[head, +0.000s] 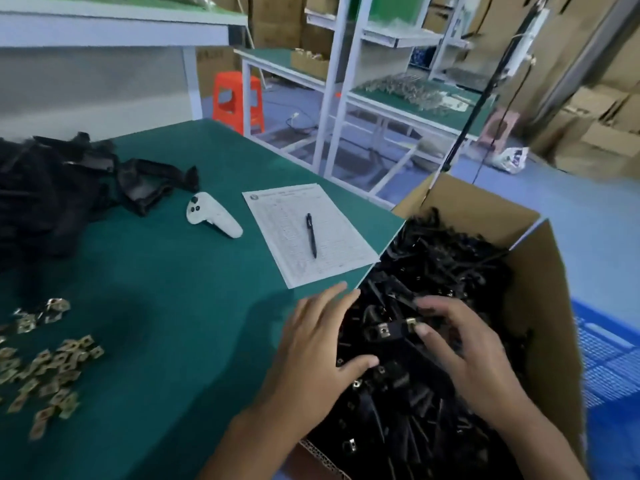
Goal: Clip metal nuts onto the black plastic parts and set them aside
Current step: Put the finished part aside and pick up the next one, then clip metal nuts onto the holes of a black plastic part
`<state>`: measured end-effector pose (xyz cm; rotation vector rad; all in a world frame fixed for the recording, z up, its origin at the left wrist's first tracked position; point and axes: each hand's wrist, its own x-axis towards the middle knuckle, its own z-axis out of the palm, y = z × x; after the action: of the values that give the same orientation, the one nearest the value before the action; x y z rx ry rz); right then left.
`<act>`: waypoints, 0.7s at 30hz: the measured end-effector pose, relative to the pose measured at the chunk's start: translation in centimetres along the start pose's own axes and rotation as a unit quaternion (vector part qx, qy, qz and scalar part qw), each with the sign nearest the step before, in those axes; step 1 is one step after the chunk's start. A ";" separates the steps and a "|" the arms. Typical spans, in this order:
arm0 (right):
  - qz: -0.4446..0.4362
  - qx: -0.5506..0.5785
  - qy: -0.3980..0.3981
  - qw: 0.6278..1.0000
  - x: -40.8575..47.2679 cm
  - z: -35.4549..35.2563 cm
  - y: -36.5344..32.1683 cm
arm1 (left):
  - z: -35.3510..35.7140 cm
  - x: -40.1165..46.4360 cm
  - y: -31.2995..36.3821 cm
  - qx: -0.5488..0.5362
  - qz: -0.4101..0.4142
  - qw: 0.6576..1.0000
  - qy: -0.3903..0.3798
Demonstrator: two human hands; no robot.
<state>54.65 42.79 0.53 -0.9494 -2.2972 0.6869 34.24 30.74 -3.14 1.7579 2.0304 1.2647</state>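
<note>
Over brown cardboard box: right hand fingers curled, pinching black plastic part with metal nut. Left hand spread flat, fingers straight.

Workshop interior under dim, bluish light. Green-topped workbench in the foreground; beyond it, white-framed benches with green surfaces and upper shelves. Orange plastic stool on the blue floor between benches. Stacked cardboard cartons along the right wall. White plastic bag on the floor near the cartons.
</note>
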 end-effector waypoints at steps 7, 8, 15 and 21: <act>0.102 0.022 0.106 0.989 0.3 1.9 4.9 | -2.0 -2.3 -1.8 0.036 0.012 0.995 0.093; 0.096 0.040 0.090 0.991 0.6 3.7 4.9 | -3.2 -3.1 -2.4 0.046 -0.006 0.993 0.105; -0.049 0.119 -0.074 0.989 4.9 17.1 -7.1 | -14.5 -12.6 -8.4 0.023 -0.246 0.925 0.288; -0.256 0.102 -0.274 0.921 9.4 27.9 -21.3 | -23.3 -20.4 -13.7 0.074 -0.371 0.778 0.502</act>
<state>20.85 29.92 -3.14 -0.0238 -2.7110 1.0164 15.76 2.51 -5.73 -0.0023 2.8905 1.9099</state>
